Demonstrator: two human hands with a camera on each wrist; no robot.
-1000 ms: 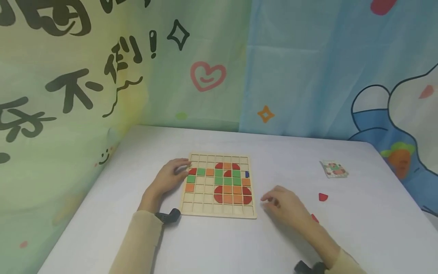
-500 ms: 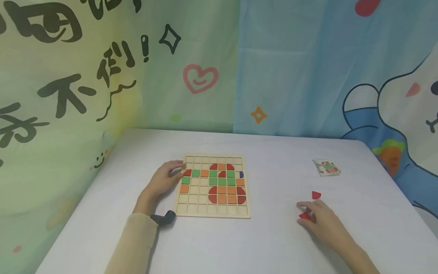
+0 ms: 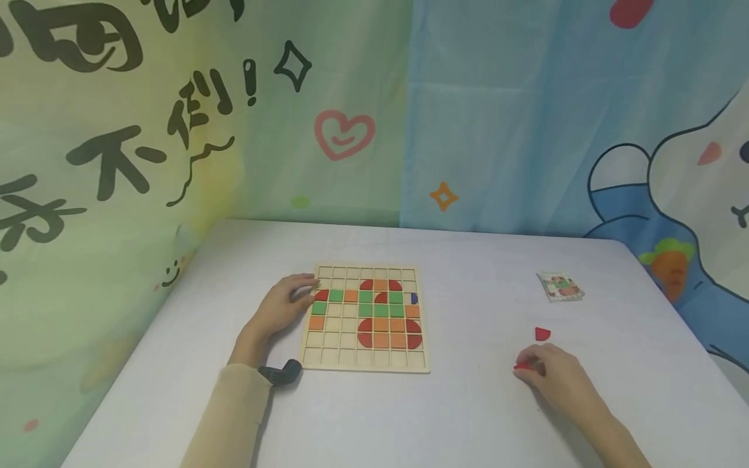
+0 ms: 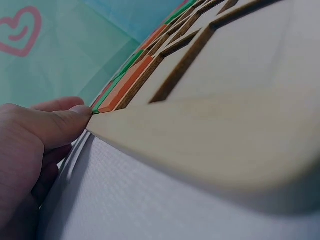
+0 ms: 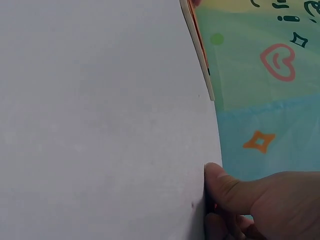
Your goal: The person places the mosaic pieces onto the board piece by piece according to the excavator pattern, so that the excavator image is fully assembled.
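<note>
While right hand (image 3: 552, 377) pinches it, small red piece (image 3: 523, 366), flat, mostly hidden

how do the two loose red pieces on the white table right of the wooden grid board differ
The nearer red piece is pinched in the right hand and mostly hidden by its fingers; the farther red quarter-round piece lies free, untouched and fully visible. The nearer one sits closer to the table's front edge, the farther one nearer the small card stack. Both are red, off the wooden grid board.

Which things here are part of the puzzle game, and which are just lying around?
In use:
- wooden grid board, steadied by the left hand
- red piece, pinched by the right hand
- spare red piece

Lying about:
- stack of cards
- cartoon backdrop
</note>
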